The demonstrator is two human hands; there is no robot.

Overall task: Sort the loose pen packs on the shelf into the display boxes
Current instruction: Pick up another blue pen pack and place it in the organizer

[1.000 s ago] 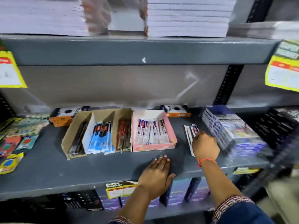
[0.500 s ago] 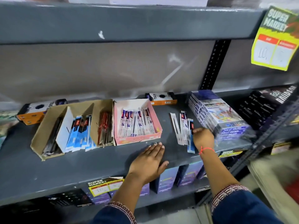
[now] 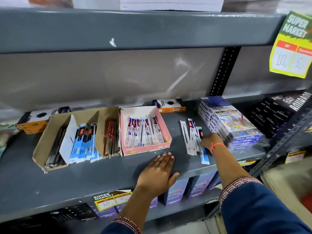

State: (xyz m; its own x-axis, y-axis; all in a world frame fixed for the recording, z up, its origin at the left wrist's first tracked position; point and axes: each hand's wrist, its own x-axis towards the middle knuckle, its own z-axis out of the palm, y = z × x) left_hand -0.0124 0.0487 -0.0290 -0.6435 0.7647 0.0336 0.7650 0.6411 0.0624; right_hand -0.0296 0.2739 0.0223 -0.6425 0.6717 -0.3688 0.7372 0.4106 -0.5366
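Pen packs (image 3: 192, 137) lie loose on shelf (image 3: 84, 179), long axes running front-to-back, under right hand (image 3: 210, 142) fingertips; clamped or not, cannot tell. Bare shelf left of that hand up to pink box (image 3: 145, 147); crayon stack (image 3: 231, 122) crowds its right. Left hand (image 3: 158, 174) flat, fingers spread, near front edge.

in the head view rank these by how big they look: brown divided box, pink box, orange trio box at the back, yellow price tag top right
1. brown divided box
2. pink box
3. yellow price tag, which hangs nearer the camera, so its rank is unsure
4. orange trio box
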